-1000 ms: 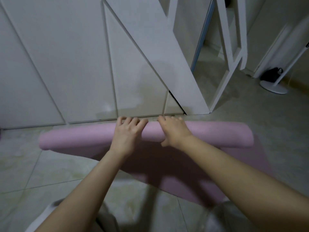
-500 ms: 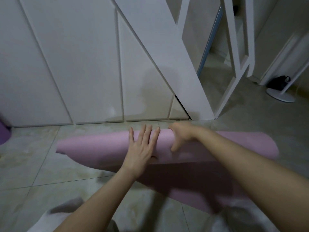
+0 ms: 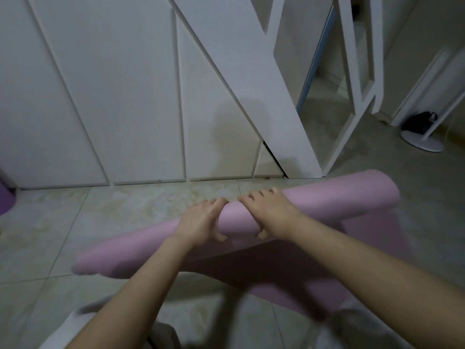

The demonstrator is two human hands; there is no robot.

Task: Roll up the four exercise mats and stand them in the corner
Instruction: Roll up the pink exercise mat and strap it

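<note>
A pink exercise mat lies across the tiled floor as a long roll, its right end higher in the view than its left. A flat unrolled stretch of the same mat reaches back toward me under my arms. My left hand and my right hand sit side by side on the middle of the roll. Both grip it, fingers curled over the far side and thumbs on the near side. A sliver of a purple thing, maybe another mat, shows at the left edge.
White cabinet panels stand just beyond the roll. A slanted white frame and a glass partition rise behind it on the right. A round white stand base and a black bag sit at the far right.
My left hand went from flat with straight fingers to curled round the roll. The roll has tilted, its left end now nearer to me. The view shifted right.
</note>
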